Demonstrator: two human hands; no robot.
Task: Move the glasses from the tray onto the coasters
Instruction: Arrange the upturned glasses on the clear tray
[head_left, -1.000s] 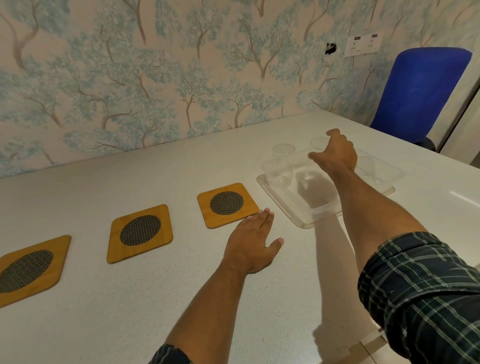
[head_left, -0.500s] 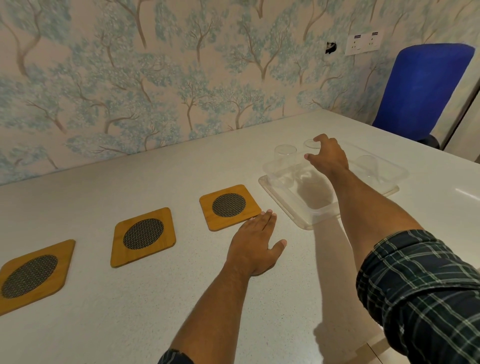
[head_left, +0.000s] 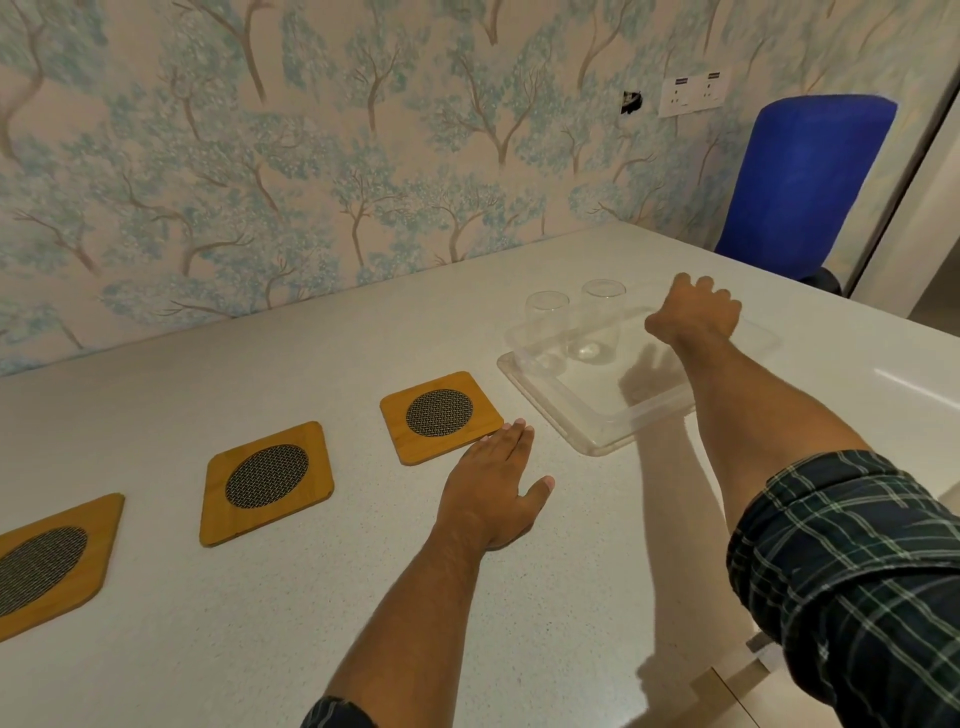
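Observation:
Two clear glasses (head_left: 546, 325) (head_left: 602, 318) stand in the left part of the clear plastic tray (head_left: 597, 439). My right hand (head_left: 693, 312) hovers over the tray's right part, fingers curled downward. Whatever lies under it is hidden, so a grasp cannot be judged. Three wooden coasters with dark mesh centres lie in a row: the nearest one to the tray (head_left: 441, 415), a middle one (head_left: 267, 480) and a left one (head_left: 44, 561). All three are bare. My left hand (head_left: 493, 488) rests flat on the table, its fingertips at the corner of the coaster nearest the tray.
The white speckled table (head_left: 260, 623) runs along a wallpapered wall. A blue chair (head_left: 800, 182) stands behind the table's far right corner. The table's near edge shows at the lower right (head_left: 727, 675).
My right hand has moved from the middle glass to the right part of the tray, so that glass now shows fully. The left hand has stayed flat on the table.

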